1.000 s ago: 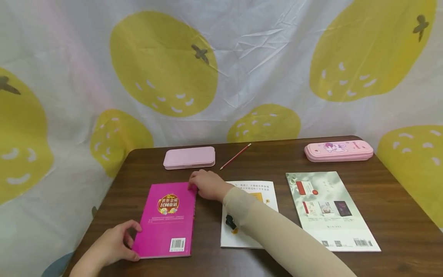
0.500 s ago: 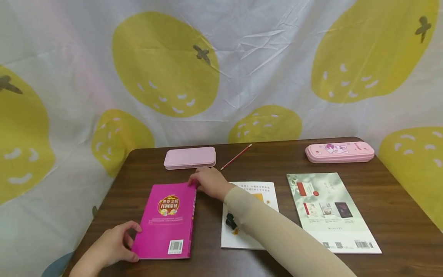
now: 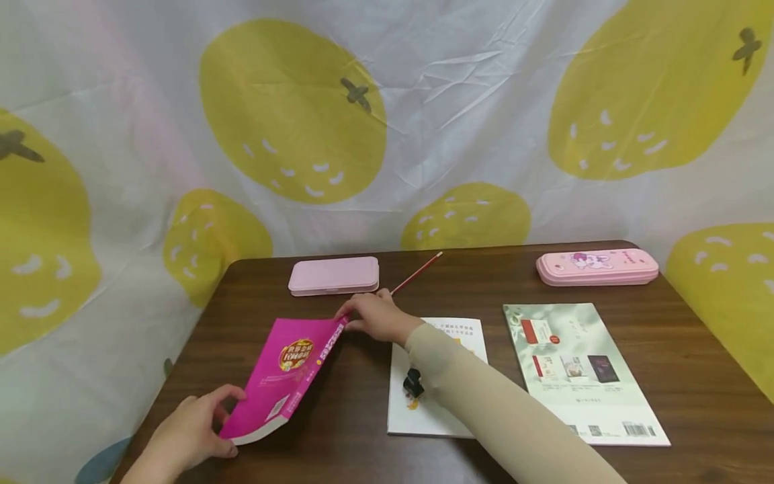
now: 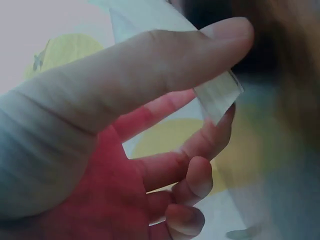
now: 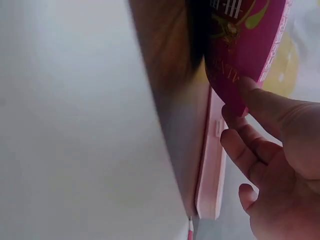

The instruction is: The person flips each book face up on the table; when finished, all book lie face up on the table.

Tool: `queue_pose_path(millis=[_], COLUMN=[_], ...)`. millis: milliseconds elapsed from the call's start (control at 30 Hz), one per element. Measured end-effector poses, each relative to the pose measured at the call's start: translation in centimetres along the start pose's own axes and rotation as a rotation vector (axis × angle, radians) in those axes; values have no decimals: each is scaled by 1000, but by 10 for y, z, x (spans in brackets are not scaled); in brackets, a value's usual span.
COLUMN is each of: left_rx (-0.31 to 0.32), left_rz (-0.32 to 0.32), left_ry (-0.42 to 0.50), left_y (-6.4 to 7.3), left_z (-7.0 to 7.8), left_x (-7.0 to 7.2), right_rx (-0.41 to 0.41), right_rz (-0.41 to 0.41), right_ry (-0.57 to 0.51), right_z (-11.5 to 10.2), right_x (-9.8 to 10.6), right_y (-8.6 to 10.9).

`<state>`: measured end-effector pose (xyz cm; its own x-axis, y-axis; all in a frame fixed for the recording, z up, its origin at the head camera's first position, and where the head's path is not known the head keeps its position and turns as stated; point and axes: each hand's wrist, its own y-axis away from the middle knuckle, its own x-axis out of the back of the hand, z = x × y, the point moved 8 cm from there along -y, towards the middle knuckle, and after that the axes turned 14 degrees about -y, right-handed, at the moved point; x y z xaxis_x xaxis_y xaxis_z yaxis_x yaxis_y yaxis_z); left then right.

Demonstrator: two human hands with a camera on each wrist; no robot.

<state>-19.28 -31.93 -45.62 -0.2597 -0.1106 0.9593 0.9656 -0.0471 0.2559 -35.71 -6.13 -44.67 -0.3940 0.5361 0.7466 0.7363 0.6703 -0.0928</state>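
Observation:
A bright pink book point(image 3: 281, 366) is tilted on the left of the table, its spine side raised and its lower edge bending. My right hand point(image 3: 376, 316) pinches the far spine corner; in the right wrist view the thumb lies on the cover of the pink book point(image 5: 245, 55) and the fingers are beneath. At the near left corner my left hand point(image 3: 196, 423) grips the book between thumb and fingers. The left wrist view shows the page edges point(image 4: 217, 97) between thumb and index finger.
A pale pink case point(image 3: 334, 274) and a red pencil point(image 3: 417, 272) lie behind the book. A white book point(image 3: 432, 417), partly under the right sleeve, and a green-white book point(image 3: 583, 383) lie rightward. A rabbit-print pencil case point(image 3: 597, 267) sits at the back right.
The book's spine side has risen off the table, so its spine now shows and the cover slants left. My right hand has moved up and slightly right with it; the left hand has hardly moved.

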Motion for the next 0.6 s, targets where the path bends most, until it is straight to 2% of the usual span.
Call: queue_pose_path(millis=[167, 333, 600], left_rx=[0, 29, 21], left_rz=[29, 116, 225], left_ry=[32, 43, 50], left_y=[6, 10, 18], left_z=[-6, -12, -17], left_x=[12, 31, 43], right_rx=[14, 51, 129], right_rz=[-19, -7, 132], right_ry=[-64, -119, -291], right_z=[0, 1, -7], right_x=[6, 17, 36], right_y=[1, 2, 6])
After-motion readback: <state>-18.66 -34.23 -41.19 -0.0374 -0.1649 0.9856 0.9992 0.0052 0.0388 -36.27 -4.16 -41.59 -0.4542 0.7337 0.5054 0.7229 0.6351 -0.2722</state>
